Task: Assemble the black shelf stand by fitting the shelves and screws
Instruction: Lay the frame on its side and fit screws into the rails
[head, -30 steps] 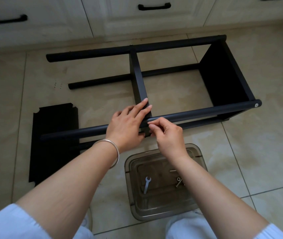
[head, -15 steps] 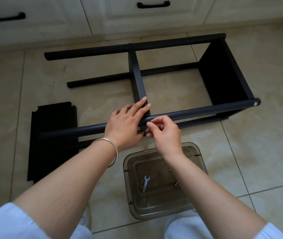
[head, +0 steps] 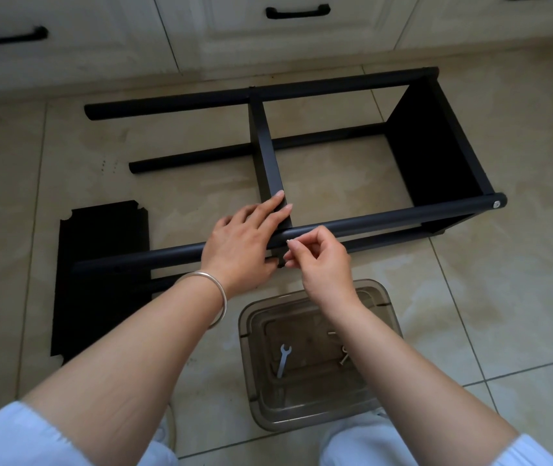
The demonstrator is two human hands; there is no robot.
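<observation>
Left hand [head: 241,243] lies flat, fingers straight, steadying the middle shelf [head: 270,163] on the near tube [head: 386,220] of the floor-laid frame, right hand [head: 322,260] pinches what's probably a tiny screw; if the shelf shifts, it'll cross-thread or drop on the tiles.

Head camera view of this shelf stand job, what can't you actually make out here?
- Screw, if any, in the right hand: too small, covered by its curled fingers.
- Joint of middle shelf and front pole: hidden behind both hands.
- Loose hardware in the clear bin: partly hidden by the right forearm.
- Loose shelf panel: near corner behind the left arm.
</observation>
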